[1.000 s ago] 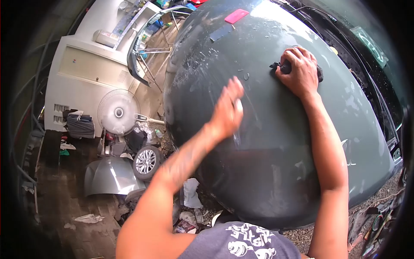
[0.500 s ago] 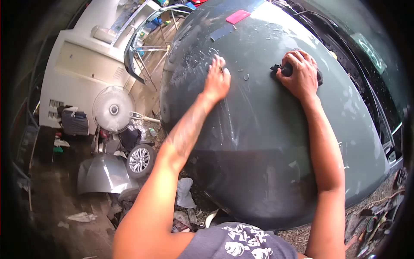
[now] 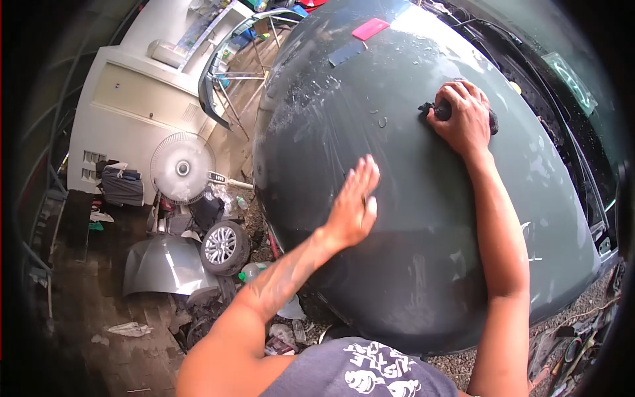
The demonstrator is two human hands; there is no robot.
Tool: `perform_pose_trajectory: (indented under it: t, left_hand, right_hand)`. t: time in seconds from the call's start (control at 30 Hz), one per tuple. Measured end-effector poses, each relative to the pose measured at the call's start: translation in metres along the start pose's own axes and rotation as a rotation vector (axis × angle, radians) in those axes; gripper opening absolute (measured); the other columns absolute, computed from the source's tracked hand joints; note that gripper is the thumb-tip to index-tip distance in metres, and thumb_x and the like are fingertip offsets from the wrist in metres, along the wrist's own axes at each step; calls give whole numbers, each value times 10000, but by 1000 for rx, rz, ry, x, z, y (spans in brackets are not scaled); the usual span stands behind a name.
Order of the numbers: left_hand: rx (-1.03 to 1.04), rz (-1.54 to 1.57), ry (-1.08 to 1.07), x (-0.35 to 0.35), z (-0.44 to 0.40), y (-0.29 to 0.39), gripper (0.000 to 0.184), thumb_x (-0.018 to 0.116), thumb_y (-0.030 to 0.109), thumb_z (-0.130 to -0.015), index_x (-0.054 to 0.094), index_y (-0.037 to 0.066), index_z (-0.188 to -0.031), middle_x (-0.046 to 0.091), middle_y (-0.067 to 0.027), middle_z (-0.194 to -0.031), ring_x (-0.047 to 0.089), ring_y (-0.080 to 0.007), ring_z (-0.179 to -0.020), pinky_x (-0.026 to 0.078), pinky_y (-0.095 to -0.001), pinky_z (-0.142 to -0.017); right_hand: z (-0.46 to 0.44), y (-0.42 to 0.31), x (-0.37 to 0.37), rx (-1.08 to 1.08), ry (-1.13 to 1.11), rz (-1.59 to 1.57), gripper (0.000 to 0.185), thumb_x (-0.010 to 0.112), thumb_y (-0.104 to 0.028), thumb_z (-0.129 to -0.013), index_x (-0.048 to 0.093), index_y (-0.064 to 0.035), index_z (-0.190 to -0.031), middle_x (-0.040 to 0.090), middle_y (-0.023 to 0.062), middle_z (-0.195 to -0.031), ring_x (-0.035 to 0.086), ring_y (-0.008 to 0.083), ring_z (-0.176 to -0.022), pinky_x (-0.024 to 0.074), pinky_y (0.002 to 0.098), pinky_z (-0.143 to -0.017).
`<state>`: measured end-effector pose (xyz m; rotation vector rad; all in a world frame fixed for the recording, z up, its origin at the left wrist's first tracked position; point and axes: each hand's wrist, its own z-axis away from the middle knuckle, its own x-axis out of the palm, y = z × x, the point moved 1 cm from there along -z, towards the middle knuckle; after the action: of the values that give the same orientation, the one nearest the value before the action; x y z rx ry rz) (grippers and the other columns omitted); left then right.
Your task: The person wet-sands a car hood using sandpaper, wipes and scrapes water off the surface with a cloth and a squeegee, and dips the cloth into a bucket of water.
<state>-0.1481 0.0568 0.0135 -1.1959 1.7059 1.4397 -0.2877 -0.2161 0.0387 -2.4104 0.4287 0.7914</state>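
Note:
A dark green car hood [image 3: 430,192] with wet streaks and pale scuffs fills the middle of the head view. My left hand [image 3: 354,205] lies flat on it, fingers stretched out and a dark ring on one of them. Farther right, my right hand [image 3: 466,119] is wrapped round a wadded black cloth [image 3: 442,110] and presses it to the hood. Ends of the cloth stick out on both sides of the fingers. Near the hood's far end lie a flat red rectangular piece [image 3: 370,28] and a grey-blue strip [image 3: 346,54].
To the left are a round fan [image 3: 182,168], a wheel [image 3: 225,247] and a silver body panel [image 3: 169,266] on the cluttered floor. A curved car part rests on a metal stand [image 3: 248,76] beyond the hood. The windshield [image 3: 569,83] borders the right side.
My left hand has slid across the hood toward my body and slightly right. My right hand stays nearly in place with the black cloth. The view has shifted a little.

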Motion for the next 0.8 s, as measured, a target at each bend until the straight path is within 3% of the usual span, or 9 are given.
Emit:
perform_pose_trajectory:
  t: [0.1, 0.2, 0.3, 0.4, 0.57, 0.6, 0.67, 0.73, 0.8]
  left_hand:
    - [67, -74, 29, -14, -50, -52, 578, 397, 163, -998, 346, -44, -1535, 265, -272, -1633, 248, -421, -1523, 175, -498, -1256]
    - [-42, -154, 76, -31, -144, -112, 579, 352, 227, -1046, 300, -56, -1548, 251, -295, -1624, 232, -450, -1514, 171, -477, -1262]
    - [-1, -146, 114, -9, -71, -56, 603, 350, 200, -1020, 279, -68, -1555, 245, -319, -1617, 228, -455, -1517, 144, -500, -1264]
    - [8, 31, -182, -6, 13, 3, 616, 442, 168, -957, 367, -39, -1532, 257, -265, -1642, 225, -419, -1537, 155, -500, -1256]
    - [-26, -144, 93, -26, -143, -133, 571, 348, 189, -1041, 282, -66, -1547, 253, -277, -1631, 219, -417, -1529, 178, -501, -1259]
    - [-120, -134, 84, -24, -147, -129, 585, 343, 199, -1039, 270, -75, -1550, 255, -292, -1625, 210, -426, -1528, 174, -504, -1260]
    - [-56, -135, 119, -15, -90, -74, 606, 359, 207, -1023, 276, -79, -1551, 254, -305, -1620, 208, -442, -1527, 161, -494, -1262]
    - [-9, -66, -13, -9, -17, -18, 645, 419, 211, -980, 306, -67, -1552, 283, -295, -1617, 241, -434, -1524, 151, -487, -1261]
    - [17, 59, -50, -15, -12, -24, 618, 415, 189, -984, 327, -43, -1550, 308, -277, -1613, 256, -414, -1524, 174, -488, -1256]
  right_hand:
    - [0, 0, 1, -3, 5, -4, 213, 770, -236, -728, 655, -134, -876, 677, 20, -1105, 532, 290, -1261, 364, 512, -1103]
    - [0, -2, -1, -6, 19, -2, 214, 773, -231, -724, 651, -133, -870, 677, 21, -1102, 534, 293, -1256, 365, 512, -1099]
    - [-1, 0, -2, -32, 14, -9, 209, 769, -232, -730, 650, -133, -871, 677, 22, -1110, 531, 293, -1264, 362, 516, -1103]
    - [-2, 1, 0, -2, 19, -8, 206, 765, -233, -735, 652, -133, -875, 678, 23, -1114, 529, 292, -1268, 360, 517, -1108]
    - [3, -1, 1, 1, -1, 4, 213, 765, -244, -733, 654, -133, -878, 680, 26, -1117, 527, 293, -1276, 362, 519, -1111]
    - [5, -1, 1, 2, 1, -2, 215, 765, -246, -732, 654, -133, -878, 680, 27, -1118, 526, 293, -1278, 362, 518, -1113]
    - [-3, 0, 0, -25, 9, -15, 217, 765, -247, -731, 655, -133, -878, 680, 27, -1119, 525, 293, -1280, 362, 517, -1114]
    - [-1, -1, -1, -4, 5, -14, 215, 765, -243, -730, 654, -132, -876, 680, 25, -1118, 529, 293, -1274, 362, 510, -1114]
    - [-1, 0, -1, 4, 13, -5, 215, 766, -241, -730, 653, -130, -876, 680, 24, -1117, 531, 293, -1272, 362, 508, -1113]
